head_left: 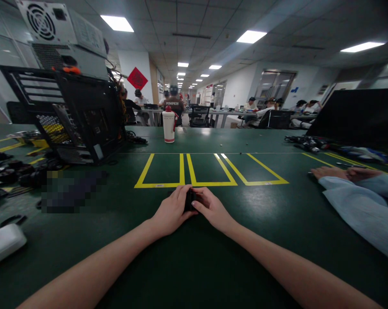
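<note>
Both of my hands meet at the middle of the green table [194, 266], around a small black object [189, 201]. Its kind cannot be made out, since fingers cover most of it. My left hand [172, 210] curls over its left side and top, thumb at the near edge. On the other side, my right hand [215, 209] grips it with thumb and bent fingers. Just beyond my fingers, yellow tape [160, 185] marks several open-ended boxes on the tabletop.
A black computer case [84, 116] with a power supply [65, 25] on top stands left, near cables. A white bottle [169, 126] stands at the far side. To the right rest another person's sleeved arms [357, 206], near a black monitor [357, 116]. A white object [5, 244] lies near left.
</note>
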Demonstrator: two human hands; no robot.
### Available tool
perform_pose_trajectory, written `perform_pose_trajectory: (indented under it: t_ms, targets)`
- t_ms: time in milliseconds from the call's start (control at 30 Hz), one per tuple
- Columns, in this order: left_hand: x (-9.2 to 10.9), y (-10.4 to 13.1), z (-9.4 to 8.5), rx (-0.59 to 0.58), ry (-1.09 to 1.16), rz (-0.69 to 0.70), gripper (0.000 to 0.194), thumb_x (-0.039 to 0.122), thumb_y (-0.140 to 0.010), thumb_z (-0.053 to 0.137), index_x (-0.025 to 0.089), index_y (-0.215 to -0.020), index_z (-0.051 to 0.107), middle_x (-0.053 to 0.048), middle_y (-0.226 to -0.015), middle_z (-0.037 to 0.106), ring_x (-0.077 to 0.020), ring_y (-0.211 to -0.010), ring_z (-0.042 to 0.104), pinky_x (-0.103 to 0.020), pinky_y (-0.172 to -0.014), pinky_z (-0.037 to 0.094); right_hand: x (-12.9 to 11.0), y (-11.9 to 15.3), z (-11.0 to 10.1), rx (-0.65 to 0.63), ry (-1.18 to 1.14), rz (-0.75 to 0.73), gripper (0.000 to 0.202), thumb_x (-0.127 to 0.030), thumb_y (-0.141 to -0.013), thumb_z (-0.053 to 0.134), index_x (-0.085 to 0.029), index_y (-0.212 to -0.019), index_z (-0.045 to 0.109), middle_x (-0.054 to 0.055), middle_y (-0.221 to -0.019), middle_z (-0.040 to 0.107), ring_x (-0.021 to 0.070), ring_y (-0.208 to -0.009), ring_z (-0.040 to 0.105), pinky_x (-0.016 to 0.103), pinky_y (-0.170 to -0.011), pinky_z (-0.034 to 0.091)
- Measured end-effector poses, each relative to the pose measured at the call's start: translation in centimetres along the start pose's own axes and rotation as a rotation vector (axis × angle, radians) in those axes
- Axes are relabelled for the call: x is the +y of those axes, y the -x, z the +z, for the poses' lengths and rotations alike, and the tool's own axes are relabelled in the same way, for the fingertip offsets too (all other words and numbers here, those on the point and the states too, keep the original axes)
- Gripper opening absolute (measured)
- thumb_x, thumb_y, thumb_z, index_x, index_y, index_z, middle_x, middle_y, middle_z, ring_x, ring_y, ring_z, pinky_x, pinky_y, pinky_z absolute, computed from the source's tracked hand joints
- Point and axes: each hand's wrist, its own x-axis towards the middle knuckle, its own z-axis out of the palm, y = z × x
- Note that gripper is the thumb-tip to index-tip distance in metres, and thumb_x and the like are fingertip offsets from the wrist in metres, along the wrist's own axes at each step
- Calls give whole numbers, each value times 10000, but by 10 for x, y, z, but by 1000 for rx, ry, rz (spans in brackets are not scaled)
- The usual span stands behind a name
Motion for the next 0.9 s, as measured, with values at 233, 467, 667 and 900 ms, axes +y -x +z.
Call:
perform_pose_trajectory:
  t_ms: [233, 467, 667, 900]
  targets:
    - [1, 0, -2, -5, 12, 3, 569, 325, -769, 540, 233, -1221, 206, -70, -1226, 385, -224, -1110, 436, -383, -878, 420, -5, 2, 0, -31, -51, 15, 185, -205, -794, 472, -230, -977, 462, 23, -1039, 499, 173, -1032, 502, 348, -858, 460]
    - [-1, 1, 0, -10, 13, -3, 586, 340, -766, 541, 236, -1227, 195, -68, -1230, 385, -224, -1097, 448, -381, -871, 424, -7, 2, -1, -16, 19, 45, 342, -196, -796, 472, -239, -1126, 396, 38, -1168, 455, 175, -1112, 444, 383, -953, 384]
    - [-1, 2, 0, -14, 17, -6, 596, 333, -768, 537, 239, -1235, 180, -73, -1248, 369, -235, -1115, 433, -398, -875, 418, -8, 3, 0, -33, 10, 29, 242, -218, -791, 482, -227, -1030, 448, 29, -1065, 504, 175, -1038, 499, 362, -886, 437]
    - [-2, 0, 2, 5, 28, 3, 578, 330, -769, 532, 233, -1225, 191, -78, -1230, 383, -237, -1109, 441, -405, -890, 407, -5, 2, 1, 11, 38, -8, 245, -189, -789, 471, -222, -1032, 464, 31, -1075, 500, 164, -1064, 475, 346, -918, 411]
